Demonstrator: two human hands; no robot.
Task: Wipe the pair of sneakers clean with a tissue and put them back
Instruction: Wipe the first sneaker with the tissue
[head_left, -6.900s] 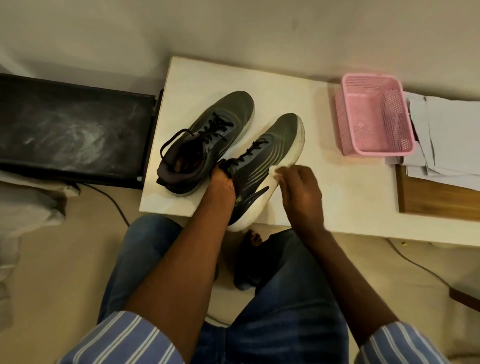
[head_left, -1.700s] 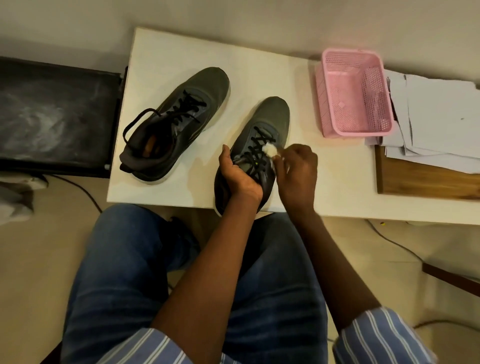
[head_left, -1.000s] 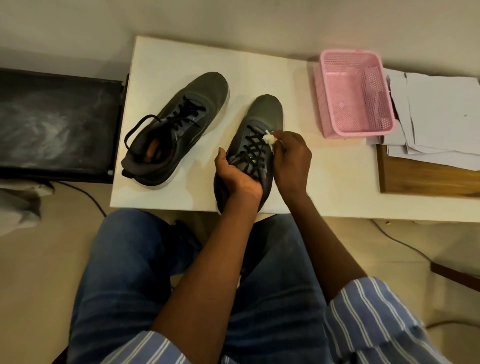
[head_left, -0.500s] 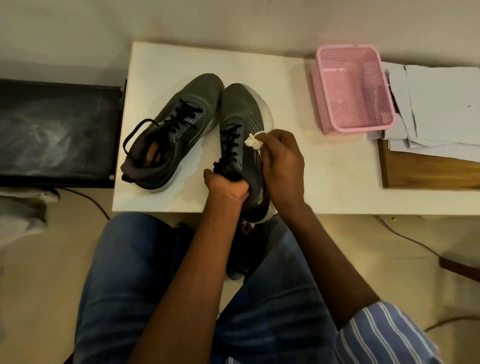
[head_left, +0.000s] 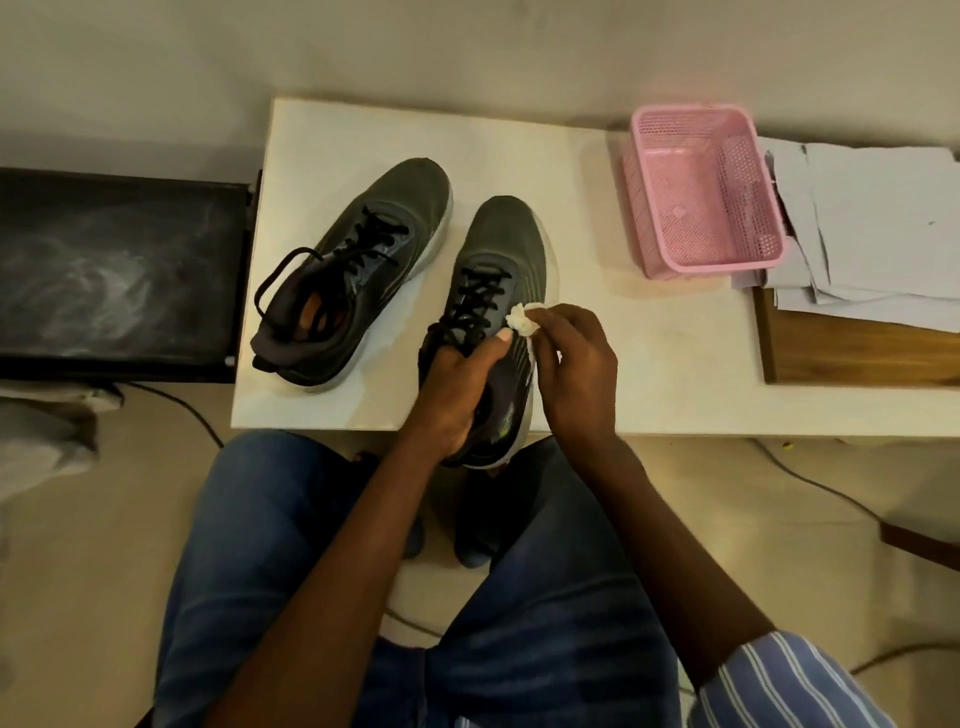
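— Sneakers first: where are they seen?
— Both are on the white table (head_left: 597, 364). The near sneaker (head_left: 498, 270) is set upright with its heel hanging past the front edge; the far sneaker (head_left: 358, 275) lies just beside it on the left, toe angled away, laces loose.
— And how are the hands described?
— The left hand (head_left: 457, 395) is wrapped over the near sneaker's collar, thumb laid along the right side. A crumpled tissue (head_left: 522, 322) is pinched by the right hand (head_left: 571, 369) and pressed against the shoe's right side, next to the laces.
— What else is noted?
— A pink basket (head_left: 644, 208) stands well apart to the right, with papers (head_left: 872, 228) stacked beyond it on a wooden board (head_left: 857, 353)
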